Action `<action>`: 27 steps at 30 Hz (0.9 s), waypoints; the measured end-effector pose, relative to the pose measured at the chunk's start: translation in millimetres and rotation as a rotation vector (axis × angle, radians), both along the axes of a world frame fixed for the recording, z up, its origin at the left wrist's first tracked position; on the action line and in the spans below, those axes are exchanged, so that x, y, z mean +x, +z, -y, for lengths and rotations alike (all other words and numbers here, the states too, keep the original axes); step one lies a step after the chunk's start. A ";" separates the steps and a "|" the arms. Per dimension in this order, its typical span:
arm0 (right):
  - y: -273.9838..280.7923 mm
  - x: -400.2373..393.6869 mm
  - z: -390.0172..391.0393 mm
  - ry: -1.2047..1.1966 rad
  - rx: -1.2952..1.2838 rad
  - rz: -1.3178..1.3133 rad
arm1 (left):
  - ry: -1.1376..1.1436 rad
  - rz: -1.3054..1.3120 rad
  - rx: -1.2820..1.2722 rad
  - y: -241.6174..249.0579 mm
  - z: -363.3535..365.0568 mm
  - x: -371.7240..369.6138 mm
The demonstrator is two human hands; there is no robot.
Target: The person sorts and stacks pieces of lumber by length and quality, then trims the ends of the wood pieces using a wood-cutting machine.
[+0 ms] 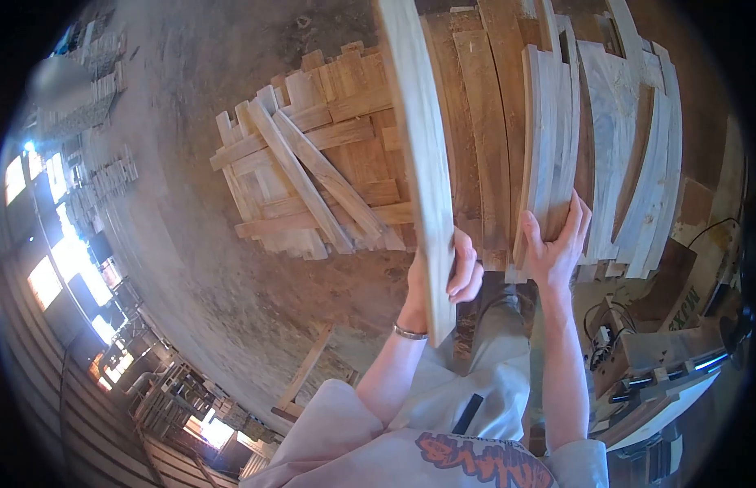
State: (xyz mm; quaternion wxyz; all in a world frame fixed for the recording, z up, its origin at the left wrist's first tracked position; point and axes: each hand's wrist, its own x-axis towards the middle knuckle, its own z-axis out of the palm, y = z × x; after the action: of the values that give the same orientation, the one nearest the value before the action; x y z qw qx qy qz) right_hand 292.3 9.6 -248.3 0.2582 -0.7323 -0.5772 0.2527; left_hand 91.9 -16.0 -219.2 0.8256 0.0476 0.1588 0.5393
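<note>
the left hand (pixel 465 267) holds a long, pale, straight-edged wooden board (pixel 421 138) near its near end, the board rising away in the middle of the scene; its fingers are curled round the right edge, pressed close together, and the thumb is hidden. the right hand (pixel 558 248) lies at the near end of slim pale wooden boards (pixel 549 130) on the right, thumb spread well apart from the fingers; how firmly they pinch cannot be told. under these boards spreads a broad stack of brown and grey-white planks (pixel 485 138). to the left, a low layered pile of short brown boards (pixel 353 150) bears two pale narrow strips (pixel 300 175) laid aslant. near right stands a brown panel with dark printed letters (pixel 679 313), close to a black looped cable (pixel 593 313).
</note>
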 end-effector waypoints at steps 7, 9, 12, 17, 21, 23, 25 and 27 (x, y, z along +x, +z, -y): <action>-2.4 -0.6 0.5 -0.002 0.026 0.000 | -0.087 0.435 0.107 10.3 -27.3 7.5; -4.8 2.7 1.1 0.003 0.057 0.016 | -0.072 0.422 0.055 4.6 -24.7 7.7; -7.8 2.1 6.1 0.004 0.060 0.033 | -0.066 0.309 0.052 1.6 -29.1 4.6; -7.1 2.8 2.6 -0.027 0.043 -0.015 | -0.095 -0.389 0.046 20.5 -53.6 5.0; -10.5 4.3 4.0 -0.015 0.076 0.022 | -0.004 -1.601 0.264 12.3 -62.7 23.7; -7.2 3.8 1.9 -0.019 0.064 -0.001 | 0.083 -1.819 0.427 -9.2 -59.1 36.7; -4.6 3.5 1.9 -0.031 0.050 0.004 | 0.152 -1.907 0.479 -16.5 -58.0 53.8; -3.8 4.4 0.0 -0.021 0.078 0.012 | 0.081 -1.943 0.442 -15.6 -52.3 68.4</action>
State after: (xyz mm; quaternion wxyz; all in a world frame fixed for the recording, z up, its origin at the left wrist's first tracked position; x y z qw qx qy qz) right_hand 296.7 9.6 -252.2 0.2857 -0.7292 -0.5804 0.2231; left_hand 160.4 36.4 -234.9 0.2908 0.6153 0.6631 0.3116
